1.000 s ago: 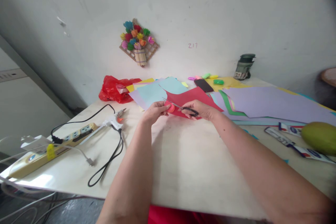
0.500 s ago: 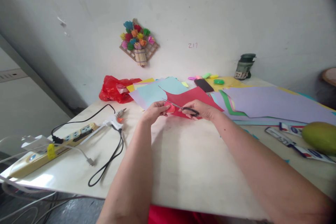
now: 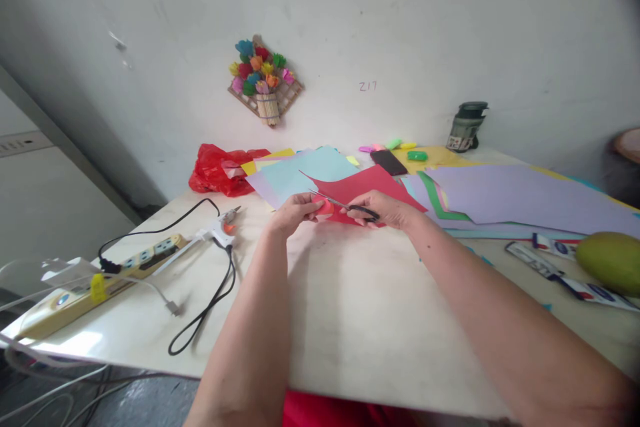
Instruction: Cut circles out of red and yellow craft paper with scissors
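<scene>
My right hand [image 3: 373, 208] grips black-handled scissors [image 3: 363, 211], their blades pointing left toward my other hand. Between the fingers of my left hand [image 3: 299, 208] is a small red-orange paper piece [image 3: 326, 207], close beside the blades. A large red paper sheet [image 3: 373, 181] with a curved cut edge lies behind and under the scissors. Light blue paper [image 3: 320, 165] is spread out behind it. Whether the blades touch the small piece is too fine to tell.
At the left are a glue gun [image 3: 220, 232], its looped black cord and a power strip [image 3: 110, 285]. A red plastic bag [image 3: 215, 170], a phone [image 3: 389, 162], a bottle [image 3: 466, 127], purple paper [image 3: 530, 193], tubes [image 3: 533, 260] and a green fruit [image 3: 607, 261] surround the work area.
The red sheet's left tip has shifted slightly left and down. Both hands stay nearly in place, still holding the paper piece and the scissors.
</scene>
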`<state>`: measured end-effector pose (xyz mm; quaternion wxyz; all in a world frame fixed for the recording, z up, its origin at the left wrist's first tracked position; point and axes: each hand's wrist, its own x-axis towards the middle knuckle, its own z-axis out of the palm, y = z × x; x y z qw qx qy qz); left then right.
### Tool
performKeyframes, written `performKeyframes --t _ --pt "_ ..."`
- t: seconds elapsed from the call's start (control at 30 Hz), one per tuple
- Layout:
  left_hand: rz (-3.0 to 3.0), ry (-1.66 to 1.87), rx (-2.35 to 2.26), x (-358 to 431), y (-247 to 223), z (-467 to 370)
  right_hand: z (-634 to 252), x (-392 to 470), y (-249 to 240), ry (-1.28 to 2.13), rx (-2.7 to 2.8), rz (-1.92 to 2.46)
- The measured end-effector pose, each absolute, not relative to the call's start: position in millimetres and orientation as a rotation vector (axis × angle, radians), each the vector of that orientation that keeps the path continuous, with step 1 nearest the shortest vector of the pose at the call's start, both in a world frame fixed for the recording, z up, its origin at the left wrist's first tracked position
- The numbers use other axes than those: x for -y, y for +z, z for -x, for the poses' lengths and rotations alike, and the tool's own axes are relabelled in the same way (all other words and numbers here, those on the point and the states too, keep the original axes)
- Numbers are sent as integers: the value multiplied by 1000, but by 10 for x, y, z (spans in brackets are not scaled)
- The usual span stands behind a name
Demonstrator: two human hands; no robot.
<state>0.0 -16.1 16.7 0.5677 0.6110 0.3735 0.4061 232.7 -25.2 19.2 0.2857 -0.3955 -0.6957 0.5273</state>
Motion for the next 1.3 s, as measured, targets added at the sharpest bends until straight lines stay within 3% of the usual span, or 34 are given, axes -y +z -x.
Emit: performKeyframes --t 0.97,1.3 --pt "-1062 1143 -826 77 37 -94 -2281 200 86 1393 1770 989" --pt "-1197 1169 -823 85 46 -108 -2299 199 71 1392 1792 969"
